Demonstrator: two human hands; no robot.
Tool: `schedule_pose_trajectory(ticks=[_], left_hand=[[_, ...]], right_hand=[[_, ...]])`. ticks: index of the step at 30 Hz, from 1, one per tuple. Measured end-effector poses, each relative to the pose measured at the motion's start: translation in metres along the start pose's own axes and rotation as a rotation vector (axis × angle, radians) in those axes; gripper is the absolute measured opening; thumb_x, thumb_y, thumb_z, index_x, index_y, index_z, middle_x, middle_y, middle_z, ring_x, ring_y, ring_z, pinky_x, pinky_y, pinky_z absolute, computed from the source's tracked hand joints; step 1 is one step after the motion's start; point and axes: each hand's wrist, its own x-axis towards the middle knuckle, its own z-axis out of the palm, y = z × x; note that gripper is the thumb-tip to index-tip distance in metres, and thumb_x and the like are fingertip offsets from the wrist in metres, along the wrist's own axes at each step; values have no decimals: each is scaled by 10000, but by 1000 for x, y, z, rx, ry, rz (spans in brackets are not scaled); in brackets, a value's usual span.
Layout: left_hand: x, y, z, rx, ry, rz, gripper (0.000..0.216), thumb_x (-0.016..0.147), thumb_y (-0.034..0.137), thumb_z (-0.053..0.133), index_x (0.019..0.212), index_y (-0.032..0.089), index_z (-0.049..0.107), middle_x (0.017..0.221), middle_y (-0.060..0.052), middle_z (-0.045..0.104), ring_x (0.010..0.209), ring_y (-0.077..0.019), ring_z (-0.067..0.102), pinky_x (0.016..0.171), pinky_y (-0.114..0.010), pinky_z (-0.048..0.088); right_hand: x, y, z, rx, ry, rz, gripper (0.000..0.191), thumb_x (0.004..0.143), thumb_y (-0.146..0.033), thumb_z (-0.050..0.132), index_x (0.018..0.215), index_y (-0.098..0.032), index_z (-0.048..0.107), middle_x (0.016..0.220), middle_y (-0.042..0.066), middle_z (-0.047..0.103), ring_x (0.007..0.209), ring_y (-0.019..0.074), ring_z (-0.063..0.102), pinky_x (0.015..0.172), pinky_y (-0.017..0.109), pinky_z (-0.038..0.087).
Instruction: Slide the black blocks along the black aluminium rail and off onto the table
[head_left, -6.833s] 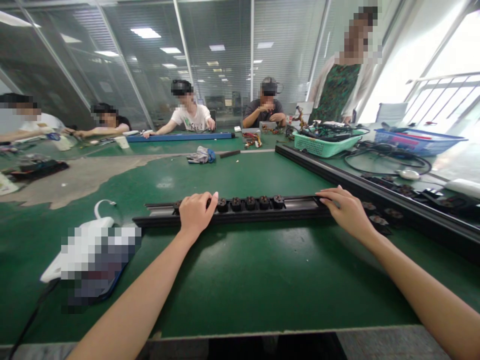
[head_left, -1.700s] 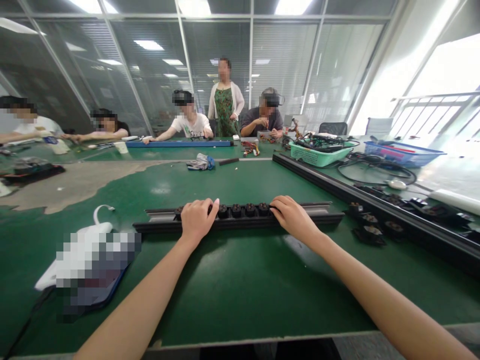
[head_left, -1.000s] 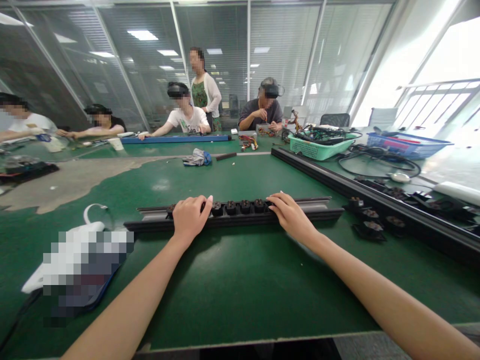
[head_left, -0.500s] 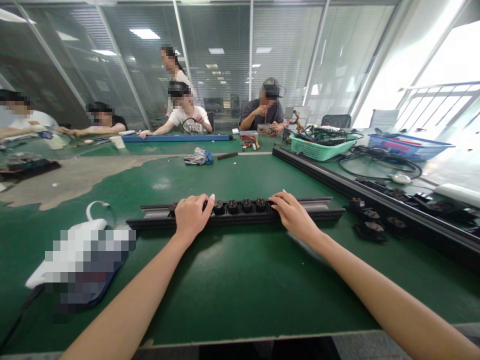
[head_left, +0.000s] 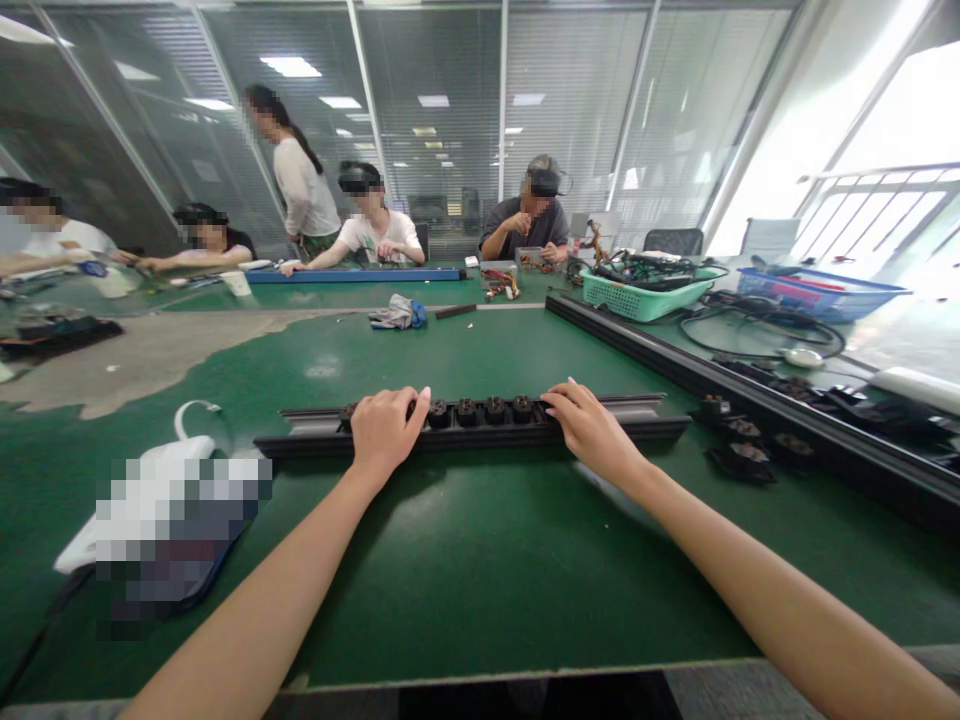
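A long black rail (head_left: 480, 437) with an open channel lies crosswise on the green table. In its channel sits a row of black socket modules (head_left: 494, 410). My left hand (head_left: 386, 428) is wrapped over the left part of the socket row, thumb on top, and hides the modules beneath it. At the row's right end, my right hand (head_left: 589, 428) grips with bent fingers and thumb; part of that end is covered by the fingertips. Bare grey channel (head_left: 634, 408) shows beyond both hands.
Loose black socket parts (head_left: 742, 455) lie at right beside a longer black rail (head_left: 637, 350). Behind are a green basket (head_left: 645, 297) of cables and a blue basket (head_left: 821, 295). A grey-blue glove (head_left: 399, 312) lies ahead; a white device (head_left: 135, 500) is at left. Co-workers sit opposite.
My hands and the rail have stayed in place. A standing person behind the table has moved left. The co-worker in white opposite has lowered a hand that held a dark loop of cable.
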Motion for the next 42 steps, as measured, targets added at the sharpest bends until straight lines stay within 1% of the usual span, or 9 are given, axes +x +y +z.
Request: schedule_pose_trajectory(ticks=[8, 14, 20, 26, 35, 42], left_hand=[[0, -1, 2, -4, 5, 3, 591, 1027, 532, 237, 808, 214, 685, 757, -91, 700, 762, -239, 641, 716, -346, 376], [-1, 0, 1, -24, 6, 0, 593, 1029, 535, 241, 798, 212, 682, 757, -93, 695, 764, -244, 635, 720, -351, 364], [0, 0, 0, -35, 0, -5, 599, 1028, 540, 243, 800, 209, 687, 750, -95, 688, 760, -247, 632, 724, -353, 358], [0, -1, 1, -30, 0, -5, 599, 1029, 536, 243, 800, 207, 688, 749, -94, 685, 753, -244, 630, 719, -349, 356], [0, 0, 1, -11, -1, -8, 605, 1029, 540, 236, 815, 207, 693, 764, -92, 701, 759, -243, 636, 717, -345, 365], [0, 0, 1, -18, 7, 1, 592, 1028, 530, 250, 819, 207, 700, 764, -95, 705, 762, -244, 641, 716, -344, 373]], right_hand=[[0, 4, 0, -5, -6, -7, 382, 989, -163, 360, 1240, -234, 640, 1132, 115, 620, 1114, 280, 608, 1146, 591, 408], [-1, 4, -1, -27, 4, 2, 363, 990, -167, 356, 1192, -204, 655, 1118, 128, 622, 1104, 283, 606, 1143, 566, 419], [-1, 2, -3, -24, -1, 14, 357, 975, -143, 377, 1179, -225, 659, 1113, 115, 627, 1083, 277, 608, 1129, 568, 428], [-1, 3, -3, -48, 3, 29, 344, 968, -125, 391, 1143, -193, 678, 1111, 125, 634, 1084, 269, 608, 1134, 523, 431], [-1, 6, -4, -42, -9, 49, 345, 944, -103, 420, 1127, -191, 698, 1107, 130, 648, 1075, 275, 611, 1131, 535, 422], [1, 3, -8, -46, -29, 78, 325, 934, -92, 426, 1094, -171, 698, 1077, 137, 647, 1031, 273, 607, 1075, 505, 465]])
